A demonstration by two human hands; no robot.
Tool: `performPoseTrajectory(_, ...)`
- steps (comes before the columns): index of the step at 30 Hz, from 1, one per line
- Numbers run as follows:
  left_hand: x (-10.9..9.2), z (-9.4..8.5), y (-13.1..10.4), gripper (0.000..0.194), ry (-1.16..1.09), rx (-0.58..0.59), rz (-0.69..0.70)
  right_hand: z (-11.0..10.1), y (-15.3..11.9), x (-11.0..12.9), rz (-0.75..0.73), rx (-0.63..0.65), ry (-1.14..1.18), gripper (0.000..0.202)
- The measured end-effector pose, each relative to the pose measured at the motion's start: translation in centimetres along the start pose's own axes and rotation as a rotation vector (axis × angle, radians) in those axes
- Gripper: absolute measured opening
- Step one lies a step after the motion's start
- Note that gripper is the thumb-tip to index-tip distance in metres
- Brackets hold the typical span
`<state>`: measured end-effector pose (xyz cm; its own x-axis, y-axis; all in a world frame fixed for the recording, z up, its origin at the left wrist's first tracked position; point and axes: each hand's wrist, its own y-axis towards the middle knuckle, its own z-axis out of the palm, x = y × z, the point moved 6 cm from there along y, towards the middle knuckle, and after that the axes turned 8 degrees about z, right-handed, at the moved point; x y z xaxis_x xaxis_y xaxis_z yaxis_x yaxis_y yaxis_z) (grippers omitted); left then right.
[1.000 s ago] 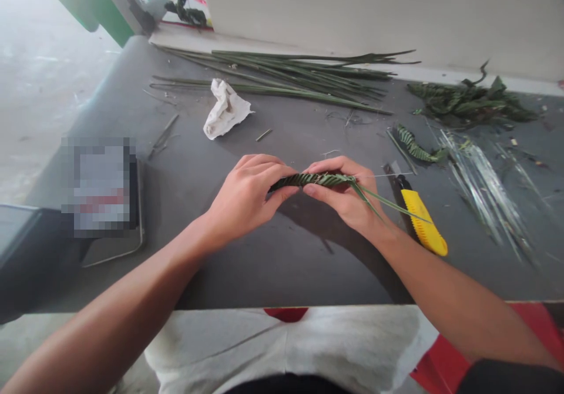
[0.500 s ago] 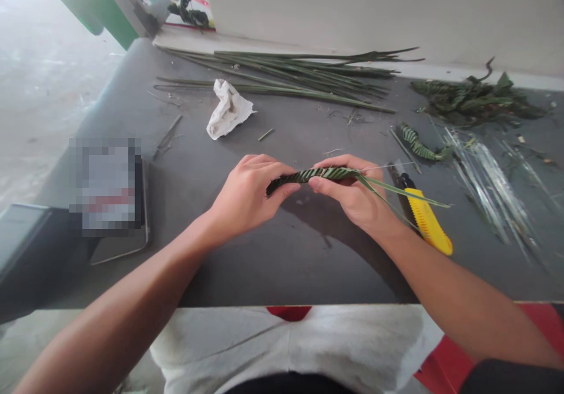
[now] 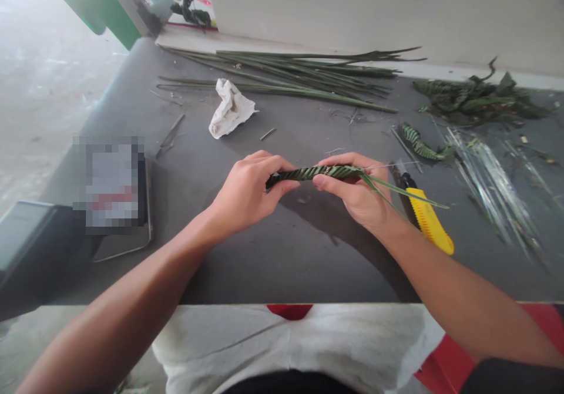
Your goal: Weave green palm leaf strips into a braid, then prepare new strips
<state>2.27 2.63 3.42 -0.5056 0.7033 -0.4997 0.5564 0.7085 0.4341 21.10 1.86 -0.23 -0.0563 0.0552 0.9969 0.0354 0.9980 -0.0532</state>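
Between my hands, above the grey table (image 3: 273, 265), is a braided green leaf strip (image 3: 307, 174). My left hand (image 3: 251, 191) pinches its darker left end, thumb below and fingers above. Around the right part my right hand (image 3: 359, 191) is closed, with the thumb on the near side. Loose green leaf ends (image 3: 409, 193) and a thin clear strand stick out to the right past my right hand. Just right of that wrist lies a yellow utility knife (image 3: 427, 221). The left tip of the braid is hidden inside my left hand.
Long green leaf stalks (image 3: 299, 74) lie along the back, near a crumpled white tissue (image 3: 230, 109). At right are a curled braided piece (image 3: 420, 142), a heap of dark leaves (image 3: 480, 100) and clear plastic strips (image 3: 493, 182). A phone-like flat device (image 3: 127, 247) rests at left under a blurred patch.
Both hands stay closed on the braided strip, almost in the same place. The left end of the strip has tilted slightly, and the whole view has shifted a little.
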Motion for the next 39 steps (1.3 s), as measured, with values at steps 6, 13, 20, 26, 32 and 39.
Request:
performPoseTrajectory(6, 0.3, 0.1, 0.0, 0.012, 0.049, 0.011, 0.032, -0.1, -0.1, -0.1, -0.022, -0.041, -0.103, 0.026)
performPoseTrajectory(13, -0.3, 0.7, -0.1, 0.021, 0.048, 0.027, 0.145, 0.8, -0.4, -0.3, -0.049, 0.017, -0.095, 0.027)
performPoseTrajectory(20, -0.1, 0.3, 0.0, 0.015, 0.046, 0.021, 0.083, 0.8, -0.5, 0.1, -0.041, 0.032, -0.053, 0.022)
performPoseTrajectory(26, 0.0, 0.0, 0.2, 0.016, 0.033, 0.037, 0.058, 0.8, -0.5, 0.1, -0.006, 0.042, 0.005, 0.023)
performPoseTrajectory(32, 0.1, -0.1, 0.3, 0.017, 0.038, 0.04, 0.043, 0.7, -0.4, -0.1, 0.007, 0.049, 0.011, 0.025)
performPoseTrajectory(39, 0.2, -0.2, 0.2, 0.016, 0.048, 0.036, 0.037, 0.8, -0.4, -0.1, 0.003, 0.057, 0.057, 0.024)
